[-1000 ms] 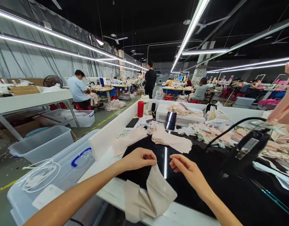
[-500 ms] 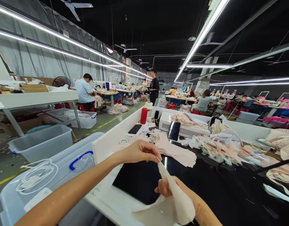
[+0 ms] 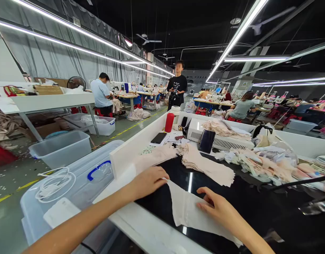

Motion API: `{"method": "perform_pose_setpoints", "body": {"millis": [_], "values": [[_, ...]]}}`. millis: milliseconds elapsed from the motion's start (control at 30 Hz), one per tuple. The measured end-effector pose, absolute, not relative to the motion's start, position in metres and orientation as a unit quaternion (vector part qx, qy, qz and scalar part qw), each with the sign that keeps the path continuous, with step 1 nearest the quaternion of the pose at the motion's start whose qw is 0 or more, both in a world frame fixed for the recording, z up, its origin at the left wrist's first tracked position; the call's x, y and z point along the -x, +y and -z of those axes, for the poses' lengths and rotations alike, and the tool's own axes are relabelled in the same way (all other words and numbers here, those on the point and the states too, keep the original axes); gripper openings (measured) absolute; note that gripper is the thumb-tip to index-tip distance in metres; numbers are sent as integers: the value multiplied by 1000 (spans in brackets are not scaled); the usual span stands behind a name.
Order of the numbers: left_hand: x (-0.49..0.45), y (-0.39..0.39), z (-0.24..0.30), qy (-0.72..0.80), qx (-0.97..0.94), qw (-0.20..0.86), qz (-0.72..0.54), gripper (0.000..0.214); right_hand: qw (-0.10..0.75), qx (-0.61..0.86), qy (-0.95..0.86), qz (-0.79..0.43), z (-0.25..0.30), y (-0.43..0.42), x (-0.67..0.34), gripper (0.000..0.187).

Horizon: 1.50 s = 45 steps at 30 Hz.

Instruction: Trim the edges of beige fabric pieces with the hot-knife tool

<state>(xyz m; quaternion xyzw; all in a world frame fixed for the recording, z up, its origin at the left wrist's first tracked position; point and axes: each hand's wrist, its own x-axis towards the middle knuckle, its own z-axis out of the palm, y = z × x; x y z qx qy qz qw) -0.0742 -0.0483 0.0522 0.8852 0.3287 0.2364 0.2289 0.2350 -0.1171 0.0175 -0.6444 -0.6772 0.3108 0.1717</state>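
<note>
A pale beige fabric piece (image 3: 187,208) lies flat on the glossy black table top (image 3: 247,204) in front of me. My left hand (image 3: 148,181) pinches its upper left corner with closed fingers. My right hand (image 3: 217,208) rests flat on the piece's right part, fingers stretched out. Behind them a stack of similar beige pieces (image 3: 204,164) fans across the table, and another beige piece (image 3: 154,157) lies to its left.
A white raised rim (image 3: 130,148) bounds the table's left side. At the back stand a red cup (image 3: 169,122), two dark phones (image 3: 158,138) (image 3: 206,141), and a white machine (image 3: 226,141). Clear plastic bins (image 3: 72,183) sit at the left. A person in black (image 3: 177,88) stands in the aisle.
The fabric piece, held up between both hands before, is now laid flat on the table. My right hand moved from under it to on top, fingers spread.
</note>
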Motion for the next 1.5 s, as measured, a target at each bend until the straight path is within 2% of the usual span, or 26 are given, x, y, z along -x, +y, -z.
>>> {"method": "perform_pose_setpoints", "body": {"millis": [100,233,300,533,700,767,900,1000,1133,1300,1500], "values": [[53,-74,-31,292,-906,220,-215,27,157,651,-678,-303,-16,-116,-234,44],[42,-85,-13,314,-916,215,-126,74,143,655,-682,-291,-15,-115,-235,51],[46,-81,-12,332,-913,220,-86,88,137,661,-679,-288,-15,-115,-237,51],[66,-65,-31,327,-907,260,-51,100,121,642,-686,-319,-22,-114,-234,29],[73,-59,-39,340,-901,270,-20,117,152,623,-707,-297,-28,-115,-229,22],[76,-56,-37,357,-893,270,-50,110,161,617,-700,-321,-28,-116,-229,22],[73,-49,-28,389,-880,236,-136,56,175,600,-686,-373,-27,-114,-226,28],[65,-45,-25,396,-878,210,-167,36,187,595,-686,-375,-27,-113,-224,25],[57,-39,-29,408,-866,227,-181,21,171,604,-681,-376,-34,-113,-228,16],[50,-27,-41,407,-832,312,-211,7,168,621,-678,-355,-40,-111,-246,16],[24,2,-68,383,-758,466,-248,23,232,616,-668,-346,-44,-95,-279,35]]}}
